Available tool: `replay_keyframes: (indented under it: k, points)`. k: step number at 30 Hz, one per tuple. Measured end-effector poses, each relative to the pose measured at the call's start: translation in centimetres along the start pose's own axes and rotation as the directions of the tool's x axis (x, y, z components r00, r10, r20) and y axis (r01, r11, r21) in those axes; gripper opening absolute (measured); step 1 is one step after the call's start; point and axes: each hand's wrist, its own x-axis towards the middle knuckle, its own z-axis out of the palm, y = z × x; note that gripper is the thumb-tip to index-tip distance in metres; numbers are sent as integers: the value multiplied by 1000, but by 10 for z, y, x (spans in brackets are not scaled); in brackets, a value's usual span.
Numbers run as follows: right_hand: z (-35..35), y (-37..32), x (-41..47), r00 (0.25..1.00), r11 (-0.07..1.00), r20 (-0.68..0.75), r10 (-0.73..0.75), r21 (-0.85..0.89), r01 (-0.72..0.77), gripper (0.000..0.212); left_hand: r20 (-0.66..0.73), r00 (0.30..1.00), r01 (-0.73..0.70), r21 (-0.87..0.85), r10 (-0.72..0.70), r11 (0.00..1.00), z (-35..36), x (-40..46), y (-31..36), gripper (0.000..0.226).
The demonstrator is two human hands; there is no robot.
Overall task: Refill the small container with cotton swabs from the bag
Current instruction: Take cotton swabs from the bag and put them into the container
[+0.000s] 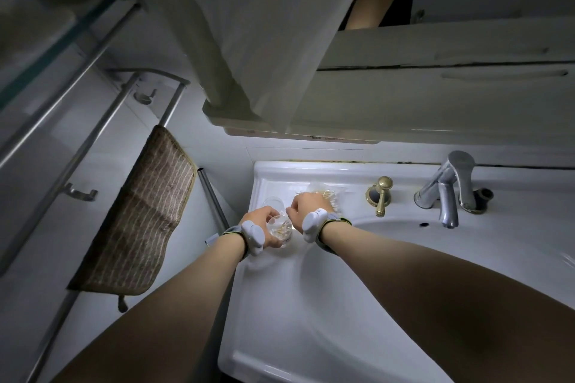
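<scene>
A home bathroom. There's a white washbasin (311,305) with a chrome faucet (448,193). A brown towel (140,221) hangs on a wall rack (93,134) beside it.

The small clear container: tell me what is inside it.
The small clear round container, held by the left hand, holds a few pale cotton swabs. Glare and fingers hide their exact number.

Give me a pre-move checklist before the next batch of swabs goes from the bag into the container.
1. Left hand grips the small container: ok.
2. Container mouth open, lid set aside behind it: ok.
3. Container has room, few swabs inside: ok.
4. Right hand at the bag: ok.
5. Right hand actually holding swabs: cannot tell, fingers hidden.
6. Container over the sink ledge, not the basin: ok.
</scene>
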Motion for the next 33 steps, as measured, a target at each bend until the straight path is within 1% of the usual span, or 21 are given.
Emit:
replay_keyframes:
  k: [3, 5, 7, 9, 12, 14, 17, 19, 22, 24, 28, 33]
  points:
    - [-1, 7, -2, 996, 992, -68, 49, 123, -40, 26, 44, 999, 7, 78, -10, 997, -4, 2, 2, 83]
    - [-4, 13, -2, 990, 985, -126, 69, 167, -47, 28, 79, 997, 5, 130, -15, 991, -10, 4, 6, 87]
    - [-9, 23, -2, 983, 975, -154, 97, 211, -64, 33, 77, 997, -1, 166, -12, 986, -17, 7, 12, 84]
    - [-14, 35, -1, 979, 966, -145, 142, 235, -106, 42, 22, 1000, -19, 204, 15, 979, -24, 13, 19, 72]
    - [-20, 50, 1, 974, 964, -81, 212, 184, -194, 49, -42, 998, -48, 193, 57, 980, -32, 27, 33, 50]
    - [-23, 56, 2, 977, 972, -8, 215, 100, -213, 52, -39, 996, -72, 206, 82, 976, -33, 40, 43, 43]
    - [-22, 61, 6, 978, 980, 62, 198, 7, -198, 56, -10, 994, -98, 260, 104, 961, -28, 61, 57, 47]
    - [-20, 65, 11, 976, 979, 80, 202, -26, -200, 60, 7, 991, -126, 348, 131, 929, -23, 75, 64, 52]
    - [-19, 67, 15, 973, 977, 93, 212, -58, -207, 62, 33, 988, -151, 404, 151, 902, -19, 90, 70, 49]
    - [-19, 70, 17, 971, 975, 98, 217, -68, -211, 59, 56, 987, -162, 412, 152, 897, -18, 100, 73, 45]
    - [-15, 78, 21, 972, 977, 113, 204, -81, -196, 42, 92, 983, -184, 411, 160, 893, -17, 114, 76, 41]
    - [-6, 87, 27, 984, 989, 113, 136, 46, -141, 45, 108, 975, -223, 393, 196, 892, -13, 120, 71, 46]
